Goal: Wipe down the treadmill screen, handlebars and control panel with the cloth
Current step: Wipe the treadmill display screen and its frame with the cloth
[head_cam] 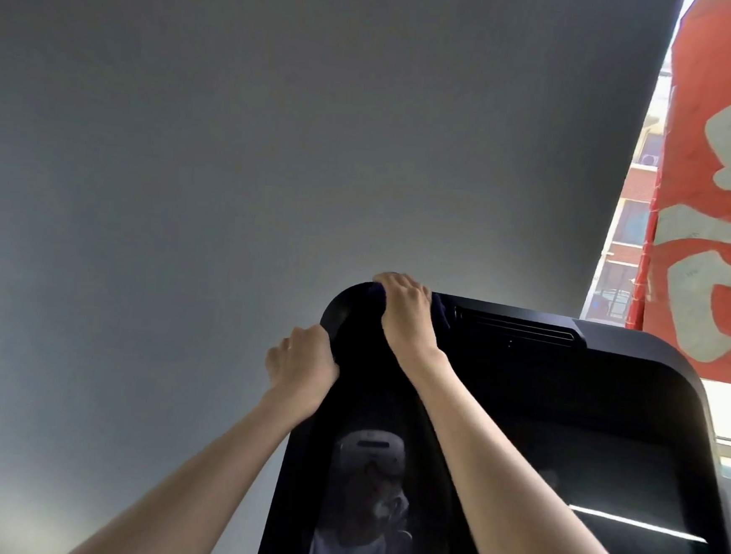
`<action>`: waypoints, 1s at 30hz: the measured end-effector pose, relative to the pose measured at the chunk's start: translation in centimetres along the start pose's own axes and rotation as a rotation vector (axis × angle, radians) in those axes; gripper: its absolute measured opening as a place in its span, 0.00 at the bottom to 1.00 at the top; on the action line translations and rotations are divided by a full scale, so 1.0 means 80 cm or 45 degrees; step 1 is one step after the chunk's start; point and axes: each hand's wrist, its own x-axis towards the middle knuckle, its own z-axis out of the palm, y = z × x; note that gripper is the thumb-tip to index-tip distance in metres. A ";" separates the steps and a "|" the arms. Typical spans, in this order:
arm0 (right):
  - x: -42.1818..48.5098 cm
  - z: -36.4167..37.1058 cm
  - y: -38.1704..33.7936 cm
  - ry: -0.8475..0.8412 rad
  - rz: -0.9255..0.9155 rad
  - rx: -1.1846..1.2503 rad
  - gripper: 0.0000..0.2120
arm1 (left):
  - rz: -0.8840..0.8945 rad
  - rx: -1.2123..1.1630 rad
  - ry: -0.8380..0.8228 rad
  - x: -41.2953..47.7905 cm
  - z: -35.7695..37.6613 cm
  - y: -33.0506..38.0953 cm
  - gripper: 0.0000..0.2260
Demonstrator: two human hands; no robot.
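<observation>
The treadmill's black glossy screen (562, 423) fills the lower right of the head view, tilted, with a person's reflection in its lower part. My right hand (405, 310) presses a dark blue cloth (439, 311) over the screen's top left corner, its fingers curled over the top edge. The cloth shows only as dark folds on both sides of that hand. My left hand (300, 363) grips the screen's left edge a little lower, fingers wrapped behind it. Handlebars and control panel are out of view.
A grey wall (278, 139) fills the background behind the screen. A red banner with white characters (721, 173) hangs at the right in front of a bright window. A vent slot (517, 328) runs along the screen's top bezel.
</observation>
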 end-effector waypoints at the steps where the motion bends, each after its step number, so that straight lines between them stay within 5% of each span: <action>1: -0.008 0.002 0.006 -0.015 -0.140 0.039 0.24 | 0.000 0.007 -0.006 0.000 0.000 -0.001 0.07; 3: -0.014 -0.012 0.031 -0.070 -0.200 0.065 0.26 | -0.006 0.011 -0.008 0.000 0.002 -0.002 0.08; 7: 0.003 -0.009 0.006 0.052 0.149 -0.102 0.20 | -0.005 0.043 0.011 -0.003 0.005 0.002 0.06; 11: -0.027 0.011 -0.007 0.026 -0.224 -0.010 0.21 | -0.016 0.011 0.027 -0.004 0.006 0.000 0.06; 15: 0.005 -0.004 0.012 0.071 0.208 -0.203 0.18 | 0.000 -0.029 0.026 -0.004 0.010 -0.005 0.08; 18: -0.005 0.007 0.006 0.064 0.056 -0.143 0.21 | 0.011 -0.019 0.021 -0.008 0.009 -0.006 0.08; 20: -0.016 -0.003 0.025 0.032 -0.074 0.038 0.23 | 0.035 -0.012 -0.035 -0.006 0.009 -0.009 0.08; 24: 0.018 -0.008 0.006 0.014 0.196 0.043 0.23 | 0.090 -0.094 -0.303 0.002 0.003 -0.018 0.17; 28: -0.002 0.020 -0.029 -0.259 -0.392 0.175 0.22 | -0.008 -0.326 -0.348 -0.012 0.006 -0.037 0.30; 30: 0.012 0.013 -0.013 -0.354 -0.439 0.193 0.21 | -0.098 -0.336 -0.302 -0.018 0.013 -0.049 0.30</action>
